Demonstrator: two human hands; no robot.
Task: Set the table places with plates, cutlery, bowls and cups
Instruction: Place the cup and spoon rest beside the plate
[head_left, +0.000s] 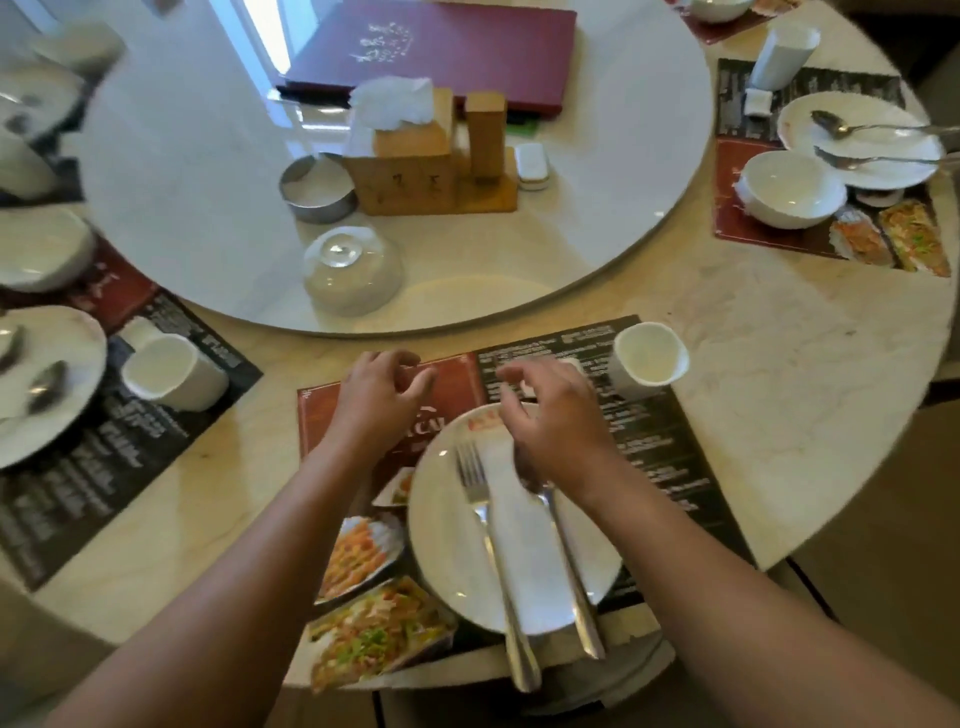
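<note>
From the head camera, a person leans over a round marble table (779, 395) with both bare forearms reaching forward. The left hand (376, 397) hovers over the red part of a printed placemat (670, 467), its fingers loosely curled and holding nothing. The right hand (550, 426) hangs above the far edge of a white plate (452, 551), fingers spread and slack, also empty. The plate sits on the placemat near the table's front edge. A fork (485, 525) lies across it with its tines pointing away from the person, and just beside it to the right lies a second piece of cutlery (571, 561) whose head is hidden under the right hand, so its kind cannot be told. Both handles reach past the plate's near rim. A white cup (647, 358) stands at the mat's far right corner. On the turntable (208, 182) in the middle, an upturned bowl (353, 273) rests near the closest edge, with a wooden napkin holder (415, 156) and a red menu (441, 47) behind it. A finished place setting (831, 166) lies to the right, another to the left (78, 389).
</note>
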